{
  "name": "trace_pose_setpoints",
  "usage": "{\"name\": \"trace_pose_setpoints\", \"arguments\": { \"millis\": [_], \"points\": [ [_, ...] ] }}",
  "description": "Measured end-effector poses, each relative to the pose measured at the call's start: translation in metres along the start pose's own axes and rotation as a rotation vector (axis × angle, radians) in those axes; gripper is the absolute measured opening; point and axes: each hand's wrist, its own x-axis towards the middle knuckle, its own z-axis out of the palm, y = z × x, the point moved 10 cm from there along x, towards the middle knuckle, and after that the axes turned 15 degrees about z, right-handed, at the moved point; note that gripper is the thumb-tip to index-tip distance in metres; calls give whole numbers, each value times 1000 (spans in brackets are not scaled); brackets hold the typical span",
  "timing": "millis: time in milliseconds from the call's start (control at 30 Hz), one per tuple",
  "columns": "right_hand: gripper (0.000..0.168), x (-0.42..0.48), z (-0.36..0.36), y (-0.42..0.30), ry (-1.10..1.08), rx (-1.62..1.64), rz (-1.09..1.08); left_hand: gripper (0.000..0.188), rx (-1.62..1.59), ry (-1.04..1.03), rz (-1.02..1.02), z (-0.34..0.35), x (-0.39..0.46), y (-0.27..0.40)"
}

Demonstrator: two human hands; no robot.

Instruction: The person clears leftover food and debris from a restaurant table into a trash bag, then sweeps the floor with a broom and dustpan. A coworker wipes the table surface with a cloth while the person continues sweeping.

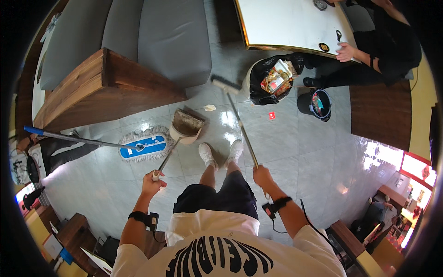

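My left hand grips the top of a long-handled dustpan, whose pan rests on the tiled floor ahead of my feet. In my right hand is the metal handle of a broom; its head lies between the grey bench and a large bin. A crumpled pale scrap is on the floor between the dustpan and the broom handle. To the right of that handle lies a small red packet.
A blue flat mop lies left of the dustpan. A black-lined bin full of rubbish and a smaller black bucket stand by a white table. A person in black sits there. A wooden-ended grey bench is ahead left.
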Motion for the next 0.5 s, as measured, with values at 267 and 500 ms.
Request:
{"name": "trace_pose_setpoints", "arguments": {
  "millis": [267,500],
  "points": [
    [28,82,-5,-111,-77,-164,-47,22,36,-15,20,2,10,-1],
    [41,-3,-19,-13,-154,-350,-160,17,130,-50,149,-7,13,-4]
  ]
}}
